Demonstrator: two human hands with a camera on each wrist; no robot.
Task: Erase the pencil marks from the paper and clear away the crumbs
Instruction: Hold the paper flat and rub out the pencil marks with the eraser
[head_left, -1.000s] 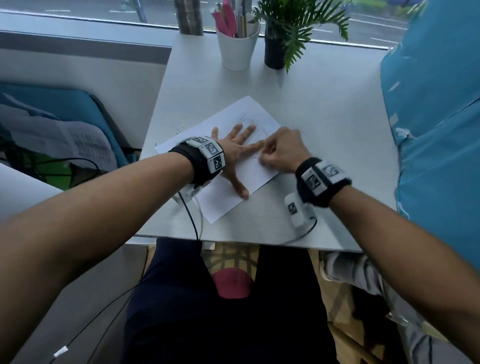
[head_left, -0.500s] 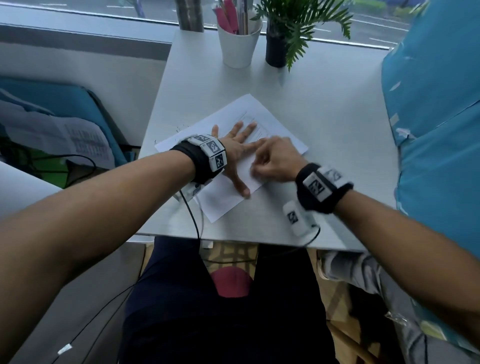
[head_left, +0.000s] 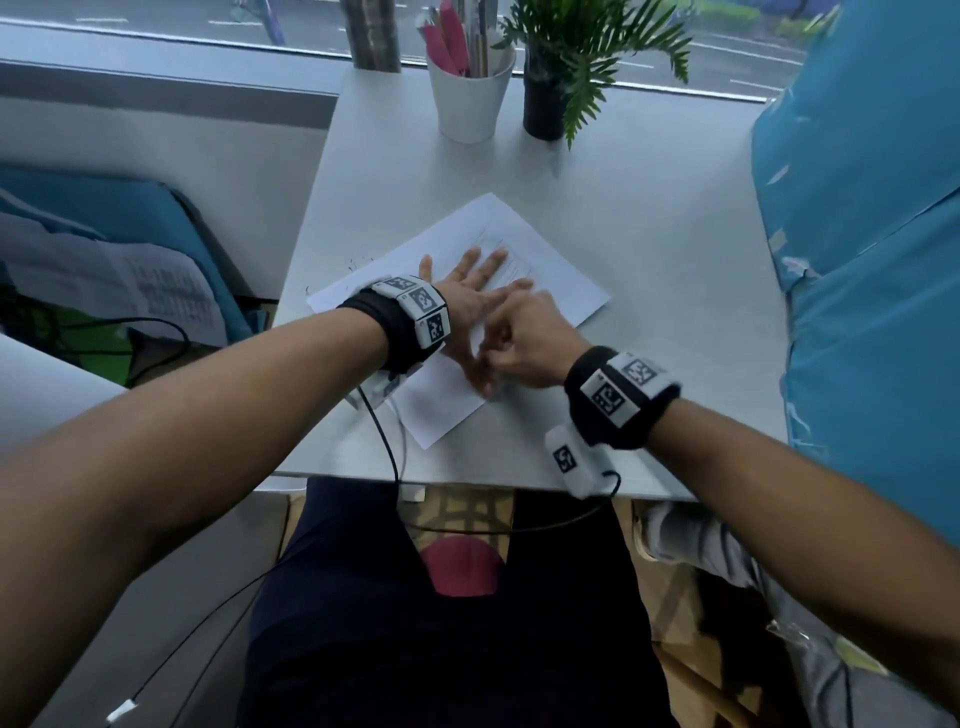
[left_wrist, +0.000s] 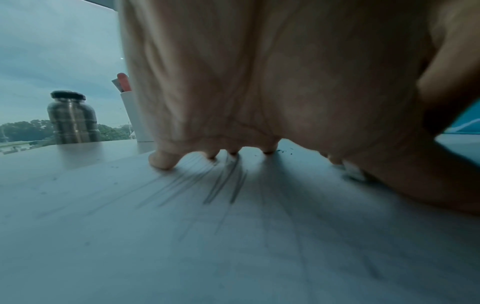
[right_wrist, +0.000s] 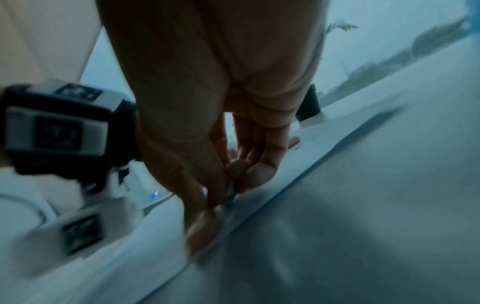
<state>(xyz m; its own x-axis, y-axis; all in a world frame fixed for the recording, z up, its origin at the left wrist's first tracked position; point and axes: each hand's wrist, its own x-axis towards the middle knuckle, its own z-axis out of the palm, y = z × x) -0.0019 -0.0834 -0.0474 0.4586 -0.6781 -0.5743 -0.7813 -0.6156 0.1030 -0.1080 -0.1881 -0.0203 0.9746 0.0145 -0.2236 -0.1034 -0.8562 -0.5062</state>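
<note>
A white sheet of paper (head_left: 563, 283) lies askew on the white table (head_left: 675, 234). Faint pencil marks (head_left: 511, 260) run under my fingertips; the left wrist view shows the strokes (left_wrist: 226, 181) and dark crumbs (left_wrist: 284, 151) beyond them. My left hand (head_left: 467, 291) lies flat on the sheet with its fingers spread, pressing it down. My right hand (head_left: 519, 338) is curled beside the left thumb and pinches a small whitish eraser (left_wrist: 355, 174) against the paper. The eraser is hidden in the head view. A few dark specks (head_left: 358, 262) lie on the table left of the sheet.
At the far edge stand a white cup of pens (head_left: 470, 98), a potted plant (head_left: 545, 104) and a metal bottle (left_wrist: 72, 119). A blue cushion (head_left: 857, 260) borders the table's right side. The table's near edge (head_left: 467, 480) is close behind my wrists.
My right hand has slid toward me and leftward along the sheet, from beside the left index finger to beside the left thumb. The left hand has stayed flat on the paper.
</note>
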